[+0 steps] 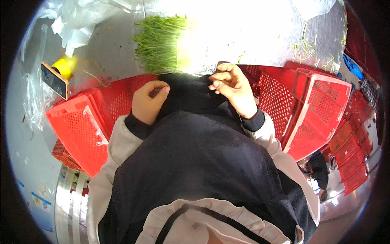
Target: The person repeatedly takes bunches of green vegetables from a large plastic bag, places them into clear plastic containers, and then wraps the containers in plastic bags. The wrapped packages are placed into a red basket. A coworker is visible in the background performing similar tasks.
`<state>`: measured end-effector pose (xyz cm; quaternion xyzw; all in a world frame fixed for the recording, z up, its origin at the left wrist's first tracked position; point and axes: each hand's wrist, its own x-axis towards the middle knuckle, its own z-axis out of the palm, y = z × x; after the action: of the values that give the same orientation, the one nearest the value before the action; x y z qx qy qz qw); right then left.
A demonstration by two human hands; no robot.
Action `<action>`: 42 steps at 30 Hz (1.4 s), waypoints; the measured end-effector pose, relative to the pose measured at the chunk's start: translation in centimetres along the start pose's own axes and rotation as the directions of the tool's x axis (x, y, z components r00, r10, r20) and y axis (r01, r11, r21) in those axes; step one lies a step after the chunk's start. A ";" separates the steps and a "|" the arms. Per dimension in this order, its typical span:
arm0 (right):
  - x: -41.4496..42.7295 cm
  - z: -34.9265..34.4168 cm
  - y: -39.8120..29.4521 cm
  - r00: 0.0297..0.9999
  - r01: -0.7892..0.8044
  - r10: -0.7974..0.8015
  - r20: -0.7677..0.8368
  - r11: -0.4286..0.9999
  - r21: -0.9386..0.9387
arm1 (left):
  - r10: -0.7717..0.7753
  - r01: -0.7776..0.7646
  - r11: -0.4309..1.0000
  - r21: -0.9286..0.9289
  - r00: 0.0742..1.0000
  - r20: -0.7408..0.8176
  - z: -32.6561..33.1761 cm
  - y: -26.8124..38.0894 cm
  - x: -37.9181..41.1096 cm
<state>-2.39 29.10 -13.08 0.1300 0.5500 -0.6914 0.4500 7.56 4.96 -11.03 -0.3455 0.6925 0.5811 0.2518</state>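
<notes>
A bundle of thin green shoots (160,44) lies on the metal table (115,58), its right part washed out by bright light. At the table's near edge, clear plastic film (210,68) shows beside the shoots. My right hand (233,87) is raised at that edge, fingers curled, its fingertips close to the film; whether they pinch it I cannot tell. My left hand (150,100) hovers over the black apron (195,152), below the shoots, with thumb and forefinger curved towards each other and nothing visible between them.
Red plastic crates (80,128) stand at the left, and more red crates (320,109) at the right. A phone (54,80) leans by a yellow roll (63,67). Plastic bags (91,15) and loose shoots (304,50) lie on the table. A blue-gloved hand (353,67) shows at far right.
</notes>
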 end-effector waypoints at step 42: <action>4.1 3.9 -13.0 0.537 0.802 -0.471 0.700 0.028 -0.597 | 0.055 0.252 0.478 -0.842 0.948 0.314 1.8 -2.4 2.7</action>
<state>-13.37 23.56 -6.09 -0.5052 0.7387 -0.4184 0.1552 7.60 6.00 -14.90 -0.3729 0.2331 0.8807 0.1759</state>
